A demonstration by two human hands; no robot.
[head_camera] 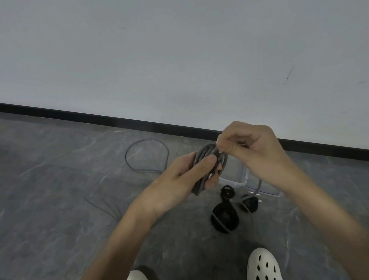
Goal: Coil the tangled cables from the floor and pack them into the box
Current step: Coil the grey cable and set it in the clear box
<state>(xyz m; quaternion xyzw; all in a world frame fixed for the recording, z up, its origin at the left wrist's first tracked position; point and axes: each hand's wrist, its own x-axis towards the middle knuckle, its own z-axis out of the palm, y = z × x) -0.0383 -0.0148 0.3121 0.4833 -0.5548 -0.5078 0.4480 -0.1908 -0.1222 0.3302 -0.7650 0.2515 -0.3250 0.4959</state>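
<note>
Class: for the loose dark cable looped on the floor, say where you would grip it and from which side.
Probably pinch the loose cable from above on the loop's near arc. It lies flat in one open ring, with no strands crossing there, and that arc is nearest the person.

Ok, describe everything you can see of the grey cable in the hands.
The grey cable looks braided and fabric-like. It is wound into a tight, elongated coil of several loops, held roughly upright in the air above the floor. The left hand grips its middle, with the thumb across the front and the fingers curled round from behind. The right hand pinches a strand at the coil's upper right edge. A pale metallic tip seems to show near the left thumb; its type cannot be told.
</note>
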